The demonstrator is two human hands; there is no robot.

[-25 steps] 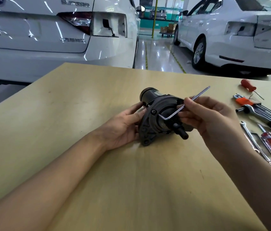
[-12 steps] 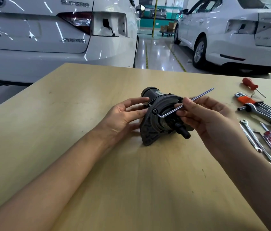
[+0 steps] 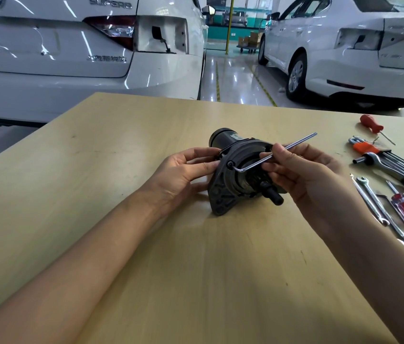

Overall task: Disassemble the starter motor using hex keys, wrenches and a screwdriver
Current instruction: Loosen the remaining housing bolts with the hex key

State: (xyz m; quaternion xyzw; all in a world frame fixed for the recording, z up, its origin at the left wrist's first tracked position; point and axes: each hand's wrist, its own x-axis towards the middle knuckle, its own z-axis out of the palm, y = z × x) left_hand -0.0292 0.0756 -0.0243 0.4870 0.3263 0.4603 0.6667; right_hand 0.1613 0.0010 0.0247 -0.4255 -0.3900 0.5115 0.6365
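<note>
Hands (image 3: pixel 302 175) over half-hidden starter motor (image 3: pixel 230 175)

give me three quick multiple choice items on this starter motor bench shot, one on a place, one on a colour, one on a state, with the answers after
1. Where do the spare hand tools lie?
A. on the table's right side
B. on the table's left side
C. on the floor

2. What colour is the holder of the hex key set?
A. blue
B. orange
C. green

3. What is the right hand doing?
A. resting flat on the table
B. pinching the long arm of the bent silver hex key
C. gripping a wrench

Answers:
1 A: the silver wrenches lie right of the dark grey starter motor on the wooden table.
2 B: the hex key set sits in an orange clip.
3 B: the right hand pinches the bent silver hex key, its short end at a bolt on the motor's flange, while the left hand steadies the housing.
</note>
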